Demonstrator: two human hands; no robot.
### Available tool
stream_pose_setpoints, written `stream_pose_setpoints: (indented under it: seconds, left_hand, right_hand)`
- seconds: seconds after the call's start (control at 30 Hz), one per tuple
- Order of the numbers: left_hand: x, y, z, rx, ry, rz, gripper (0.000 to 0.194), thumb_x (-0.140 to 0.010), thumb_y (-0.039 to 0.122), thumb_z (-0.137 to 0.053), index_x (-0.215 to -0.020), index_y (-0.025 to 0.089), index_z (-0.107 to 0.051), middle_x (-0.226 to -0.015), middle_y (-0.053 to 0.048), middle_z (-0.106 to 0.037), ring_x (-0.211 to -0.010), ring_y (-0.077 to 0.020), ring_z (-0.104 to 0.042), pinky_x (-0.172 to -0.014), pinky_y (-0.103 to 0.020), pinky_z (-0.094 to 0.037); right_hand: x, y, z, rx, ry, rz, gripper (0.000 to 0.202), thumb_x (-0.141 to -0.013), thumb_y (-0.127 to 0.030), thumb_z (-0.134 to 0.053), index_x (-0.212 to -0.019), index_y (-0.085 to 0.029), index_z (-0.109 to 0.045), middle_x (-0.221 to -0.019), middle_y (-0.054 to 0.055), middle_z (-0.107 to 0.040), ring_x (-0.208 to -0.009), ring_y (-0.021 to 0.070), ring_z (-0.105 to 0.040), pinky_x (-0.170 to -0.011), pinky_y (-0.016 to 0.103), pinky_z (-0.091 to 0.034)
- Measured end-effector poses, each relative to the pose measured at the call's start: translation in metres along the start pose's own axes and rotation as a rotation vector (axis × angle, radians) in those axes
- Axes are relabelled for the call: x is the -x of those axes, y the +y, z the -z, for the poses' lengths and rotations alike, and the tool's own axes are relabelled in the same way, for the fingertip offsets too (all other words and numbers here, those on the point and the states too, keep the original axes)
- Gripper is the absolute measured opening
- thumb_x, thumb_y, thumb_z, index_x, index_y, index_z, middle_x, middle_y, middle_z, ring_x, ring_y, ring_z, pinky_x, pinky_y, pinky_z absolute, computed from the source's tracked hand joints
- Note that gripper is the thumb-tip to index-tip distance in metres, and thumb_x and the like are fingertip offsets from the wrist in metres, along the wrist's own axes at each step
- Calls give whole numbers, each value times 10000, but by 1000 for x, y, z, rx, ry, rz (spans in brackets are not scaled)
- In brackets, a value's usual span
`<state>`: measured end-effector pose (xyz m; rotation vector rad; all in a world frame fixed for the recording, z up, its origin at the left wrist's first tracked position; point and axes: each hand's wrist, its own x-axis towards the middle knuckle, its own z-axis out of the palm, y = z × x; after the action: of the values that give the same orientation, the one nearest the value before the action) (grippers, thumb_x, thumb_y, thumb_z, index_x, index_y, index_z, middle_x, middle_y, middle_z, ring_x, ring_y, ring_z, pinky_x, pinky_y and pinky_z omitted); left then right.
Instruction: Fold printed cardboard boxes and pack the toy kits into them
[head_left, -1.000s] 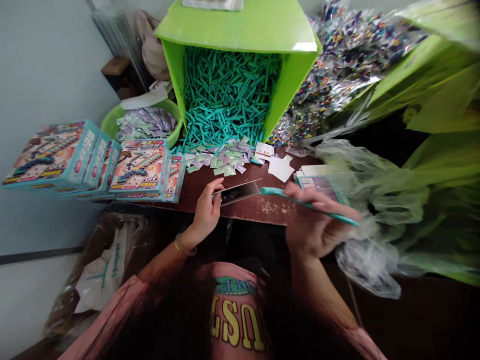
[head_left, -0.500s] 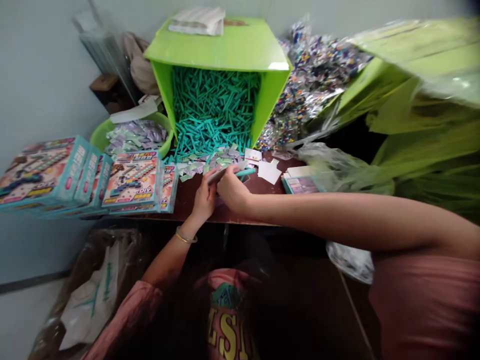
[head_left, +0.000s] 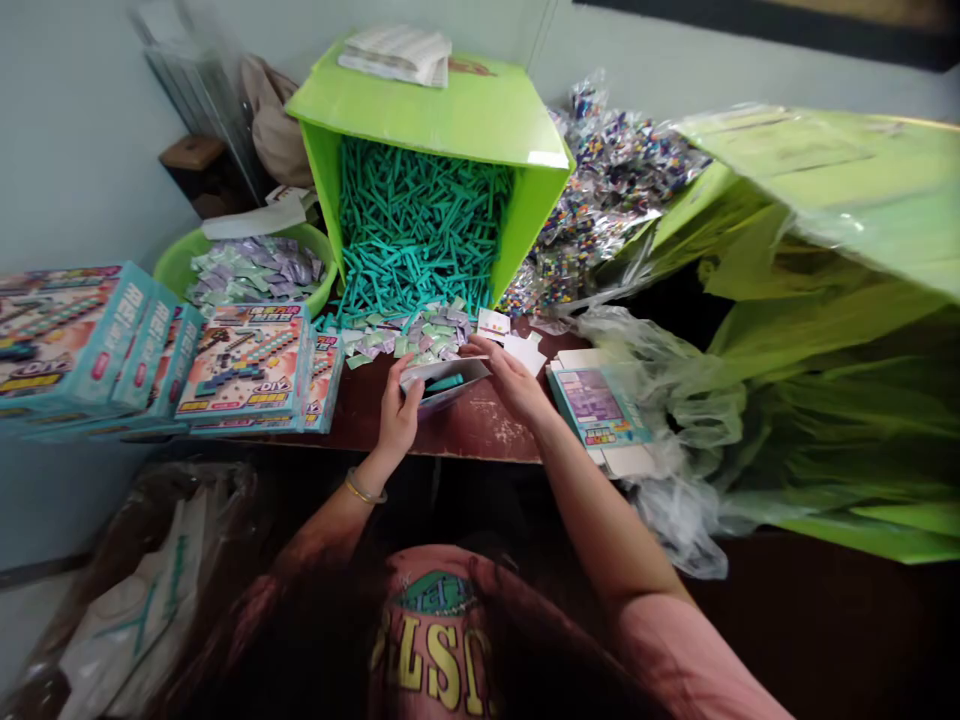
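My left hand (head_left: 397, 412) grips the left end of a small box (head_left: 457, 398), its thumb on the near side. The box's top side is open, and a teal stick-like piece (head_left: 445, 383) shows inside. My right hand (head_left: 516, 382) is at the box's right end, fingers stretched out along the white flap. Behind the box lie small green and purple packets (head_left: 442, 330) and white cards (head_left: 523, 352). Just beyond, a green bin (head_left: 427, 110) lies on its side, full of teal stick-like pieces (head_left: 420, 220).
Printed DIY boxes (head_left: 244, 365) are stacked at the left, with a green basin (head_left: 324, 285) of packets behind them. Flattened boxes (head_left: 600, 405) lie to the right beside clear plastic (head_left: 675, 390). Bags of coloured beads (head_left: 600, 190) are heaped behind; a green lined container (head_left: 825, 260) stands far right.
My right hand has moved from beside my left hand to the box's right end. The teal piece has gone from my right hand into the box, which is now tipped open towards me.
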<state>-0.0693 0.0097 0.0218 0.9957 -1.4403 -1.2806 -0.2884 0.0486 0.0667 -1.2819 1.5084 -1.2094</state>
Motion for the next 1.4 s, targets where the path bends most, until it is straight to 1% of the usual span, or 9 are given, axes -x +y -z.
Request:
stream_pose_setpoints:
  seconds: [0.17,0.33,0.57,0.73,0.83,0.97,1.17,1.3,1.4]
  left_hand:
    - [-7,-3,6,-18,-46,49,494,-945,501,-598,-1348,217,-589,-1384,-109,-641,-1276,-270,-592,-1119,-401,-425]
    - [-6,-2,7,45,-38,109,499,-957,502,-567,-1363,213,-593,-1397,-96,-640,-1278,-252,-594,-1081,-349,-457]
    - [-17,-4,11,101,-55,194,429,-882,486,-640,-1178,187,-719,-1182,-73,-752,-1126,-260,-664,-1020,-366,-498]
    - [-35,-1,18,93,-219,178,357,-882,398,-610,-1150,203,-743,-1194,-64,-747,-1141,-253,-648,-1048,-364,-457]
    - [-40,0,19,75,-157,150,329,-880,366,-582,-1104,198,-753,-1166,-63,-751,-1116,-245,-643,-1034,-358,-457]
    - [-40,0,20,64,-165,118,303,-872,362,-584,-1064,199,-753,-1116,-58,-760,-1052,-240,-657,-995,-369,-485]
    - [-37,0,23,118,-295,130,354,-915,350,-512,-1161,211,-724,-1178,-74,-746,-1096,-242,-681,-967,-380,-537]
    - [-24,-2,28,72,-236,-48,493,-996,421,-379,-1387,211,-592,-1339,-116,-676,-1264,-258,-626,-1070,-447,-503]
    - [-16,-5,38,-132,-238,-288,440,-1002,456,-467,-1345,228,-621,-1450,-126,-604,-1377,-273,-545,-1161,-494,-430]
  right_hand:
    - [-1,1,-28,-48,-35,-45,921,-773,-629,-771,-1556,-283,-433,-1521,117,-536,-1371,316,-528,-1143,499,-436]
    - [-12,-3,-27,64,8,-6,927,-668,-428,-883,-1504,-258,-521,-1498,101,-556,-1443,325,-441,-1249,504,-281]
    - [0,4,-4,-230,-143,-27,598,-906,-580,-644,-1437,-311,-588,-1388,71,-663,-1228,265,-634,-1084,462,-482]
    - [-9,0,-3,367,-27,332,276,-992,-359,-551,-1092,-280,-796,-1103,76,-761,-1054,255,-675,-973,437,-526]
    - [-5,-9,-10,582,-119,470,382,-1024,-345,-482,-1341,-282,-685,-1306,99,-704,-1168,272,-640,-1014,476,-494]
    - [5,-20,-20,565,-105,400,394,-1042,-431,-480,-1368,-310,-665,-1325,76,-702,-1204,273,-636,-1092,517,-436]
    - [2,-26,-24,508,-103,290,309,-1006,-396,-552,-1219,-330,-765,-1247,43,-746,-1119,278,-708,-984,445,-544]
    - [3,-26,-24,605,-82,301,309,-1022,-369,-526,-1204,-335,-774,-1247,50,-746,-1110,284,-710,-979,456,-544]
    - [10,-20,-22,670,-135,383,325,-1012,-394,-553,-1267,-320,-740,-1343,76,-697,-1208,310,-661,-1119,547,-438]
